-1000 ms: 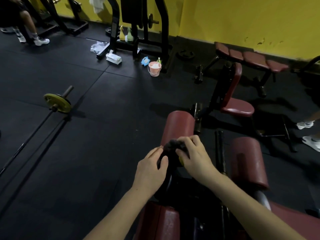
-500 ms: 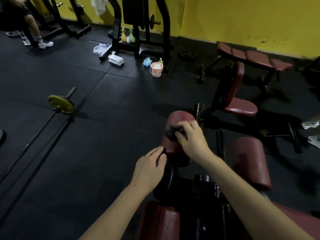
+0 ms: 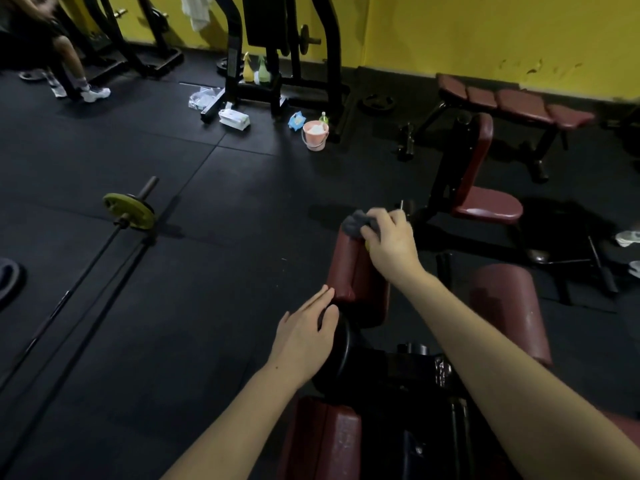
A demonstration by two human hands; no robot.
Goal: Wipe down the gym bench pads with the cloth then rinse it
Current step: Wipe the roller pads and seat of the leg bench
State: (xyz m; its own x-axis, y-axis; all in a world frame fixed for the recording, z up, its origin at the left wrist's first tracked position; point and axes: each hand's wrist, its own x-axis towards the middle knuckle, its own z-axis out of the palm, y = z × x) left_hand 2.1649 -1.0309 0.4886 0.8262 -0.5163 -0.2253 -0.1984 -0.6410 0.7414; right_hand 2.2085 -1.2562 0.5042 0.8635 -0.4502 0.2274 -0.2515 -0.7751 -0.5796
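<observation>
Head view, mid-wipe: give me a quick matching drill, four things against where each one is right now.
Things:
1. cloth
2. left hand
3. pink bucket
4. yellow weight plate

Places:
A. on the barbell lying on the floor, left side
B. under the right hand at the far end of the red roller pad
C. on the floor near the black machine by the yellow wall
D. resting at the near end of the roller pad

Pairs: 1-B, 2-D, 3-C, 4-A

Two bare forearms, sleeveless, ringless hands (image 3: 391,242)
</observation>
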